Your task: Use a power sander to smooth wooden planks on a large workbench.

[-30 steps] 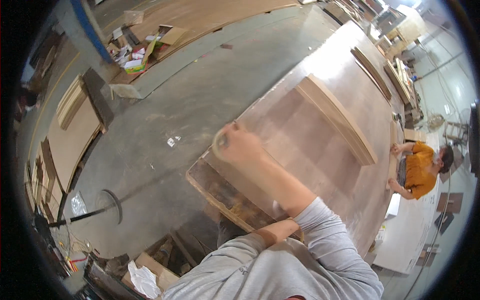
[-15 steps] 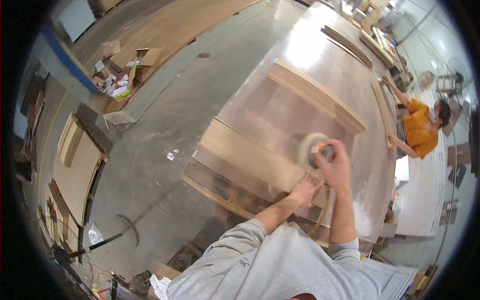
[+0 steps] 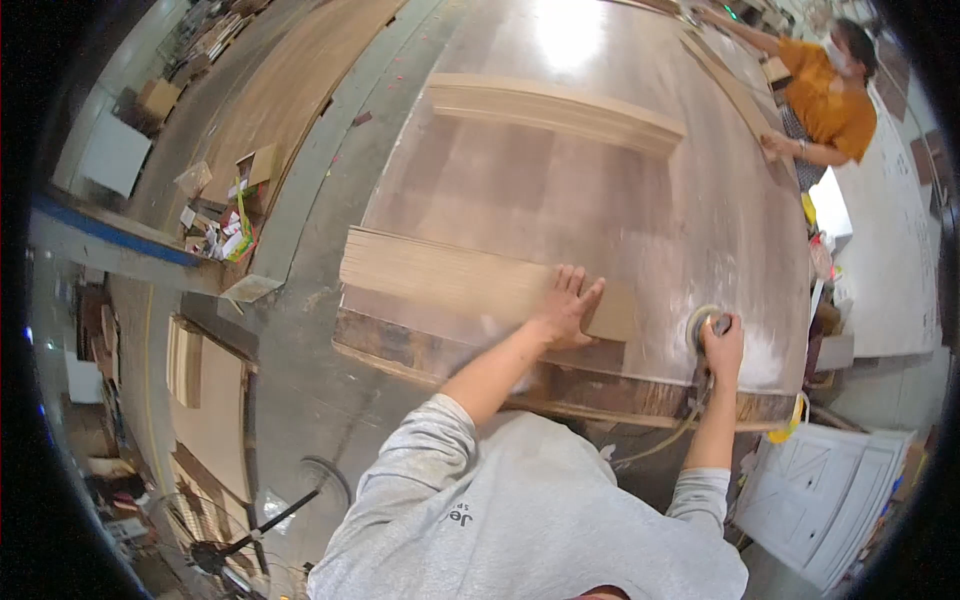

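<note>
My left hand lies on a stack of pale wooden strips near the front edge of the large worktable, its fingers stretched out across the wood. Over to the right, my right hand grips a round hand-held sander low at the table's near right. A hose runs from the sander over the table's edge. Dust lies pale on the surface beside it. Farther back, a second stack of strips rests across the table, apart from both hands.
At the far right a person in an orange top handles a long board along the table's edge. White panelled doors lean at the lower right. A pedestal fan stands lower left. Scraps and boxes lie on the floor.
My right hand has carried the sander from above the near strips to the table's right. My left hand has shifted onto the strips with its fingers spread. The view has turned.
</note>
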`<state>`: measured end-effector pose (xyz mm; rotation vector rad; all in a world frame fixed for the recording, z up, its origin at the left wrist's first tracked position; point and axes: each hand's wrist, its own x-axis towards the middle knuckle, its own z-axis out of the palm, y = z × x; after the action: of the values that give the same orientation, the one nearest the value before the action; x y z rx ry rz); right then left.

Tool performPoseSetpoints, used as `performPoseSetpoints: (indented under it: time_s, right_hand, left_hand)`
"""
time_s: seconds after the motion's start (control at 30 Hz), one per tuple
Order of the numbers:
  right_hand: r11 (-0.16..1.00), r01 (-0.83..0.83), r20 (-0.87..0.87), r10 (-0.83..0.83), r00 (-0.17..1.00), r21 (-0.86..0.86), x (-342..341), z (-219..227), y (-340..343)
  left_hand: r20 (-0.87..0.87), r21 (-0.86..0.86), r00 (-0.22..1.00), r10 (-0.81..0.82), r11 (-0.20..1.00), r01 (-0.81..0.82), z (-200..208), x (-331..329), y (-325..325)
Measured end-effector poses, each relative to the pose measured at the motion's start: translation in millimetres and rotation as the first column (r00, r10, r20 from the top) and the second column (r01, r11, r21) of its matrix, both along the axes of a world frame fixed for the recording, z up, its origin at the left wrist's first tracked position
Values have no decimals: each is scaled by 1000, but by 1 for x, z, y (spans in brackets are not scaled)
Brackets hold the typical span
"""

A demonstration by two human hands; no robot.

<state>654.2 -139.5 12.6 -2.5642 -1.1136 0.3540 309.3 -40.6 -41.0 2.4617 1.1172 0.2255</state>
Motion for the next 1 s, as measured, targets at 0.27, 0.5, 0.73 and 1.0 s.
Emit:
performPoseSetpoints:
  time_s: [0.27,0.5,0.73,1.0]
  right_hand:
    - [987,38,152,-14,988,-158,-31,27,3]
    - [634,-771,225,761,609,-57,-137,27,23]
    - [525,-834,133,851,509,-170,-142,-19,57]
    - [585,-801,87,811,578,-126,-145,-11,53]
  left_hand:
    - [-83,34,997,-9,999,12,20,-1,3]
    - [-132,84,991,-2,996,13,32,-4,1]
    - [-88,-22,993,-78,997,76,26,-11,10]
    - [-85,87,996,34,996,-27,11,-216,48]
